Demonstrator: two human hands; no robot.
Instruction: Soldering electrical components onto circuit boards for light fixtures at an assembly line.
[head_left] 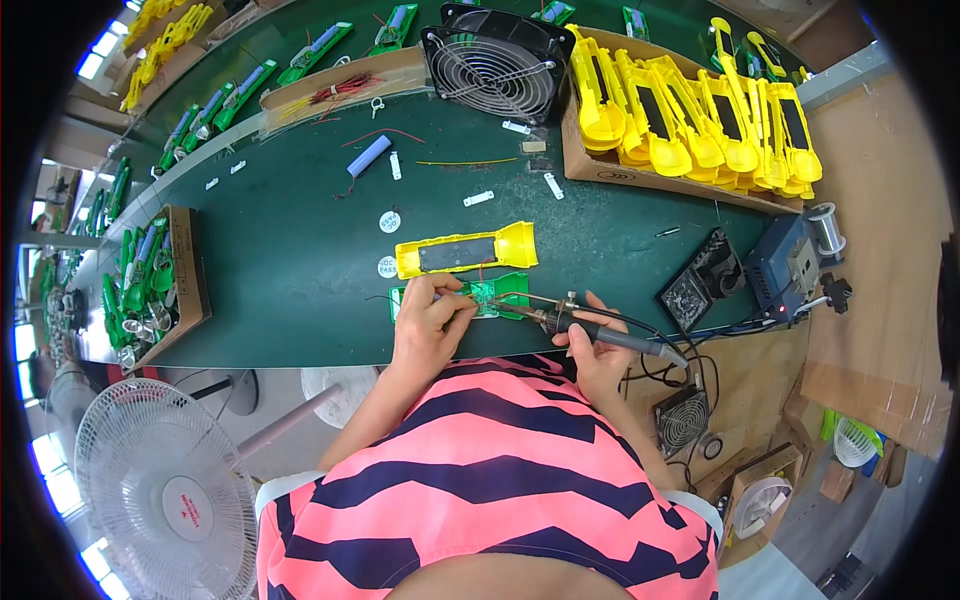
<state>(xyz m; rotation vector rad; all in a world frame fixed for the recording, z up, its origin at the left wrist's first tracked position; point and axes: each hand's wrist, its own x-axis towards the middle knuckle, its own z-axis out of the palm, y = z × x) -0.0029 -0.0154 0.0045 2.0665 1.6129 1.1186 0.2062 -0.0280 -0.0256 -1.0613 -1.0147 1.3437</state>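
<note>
A green plastic housing [514,285] with a small circuit board [484,293] lies near the bench's front edge. My left hand [428,325] rests over its left part, fingertips pinched together at the board; what they hold is too small to make out. My right hand [597,352] is closed around the grey handle of a soldering iron [615,337]. The iron's tip and a thin metal feed tube [535,297] reach to the board. Just behind lies a yellow housing [518,248] with a dark panel, a red wire showing between the two housings.
A carton of yellow housings [680,115] stands back right, beside a black fan [500,65]. A blue soldering station [785,270] with a solder spool [826,230] sits at right. At left stands a box of green assemblies [185,270]. A blue battery cell [369,157] lies mid-bench.
</note>
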